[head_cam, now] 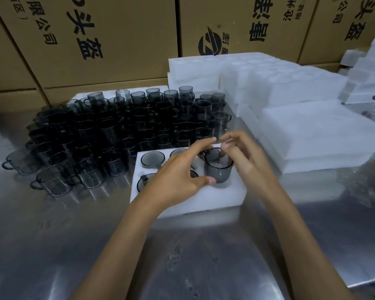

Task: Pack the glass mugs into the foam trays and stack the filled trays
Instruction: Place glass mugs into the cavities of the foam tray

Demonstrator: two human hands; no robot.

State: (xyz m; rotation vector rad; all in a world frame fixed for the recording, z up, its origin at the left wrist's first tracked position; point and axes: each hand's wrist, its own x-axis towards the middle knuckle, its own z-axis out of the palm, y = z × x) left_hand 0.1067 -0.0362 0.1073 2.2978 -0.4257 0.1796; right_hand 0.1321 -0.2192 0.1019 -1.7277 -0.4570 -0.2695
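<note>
Smoked-glass mug going into the near right pocket of a foam tray, both hands at it.

The mug [218,167] stands upright, its lower part in the tray's front right pocket and most of its body above the foam; the right hand [245,161] holds its rim with curled fingertips, and the left hand [178,176] reaches over the tray with fingers spread, thumb tip against the mug's lower side. The foam tray [178,204] lies on the steel table [182,256]; its other pockets hold seated mugs [152,159], partly hidden under the left hand. Just behind and to the left, a dense crowd of loose mugs [117,128] covers the table right up to the tray's far edge. To the right sit stacked foam trays [312,135], with more foam behind them [225,70], and printed cardboard cartons [95,40] wall the back.
</note>
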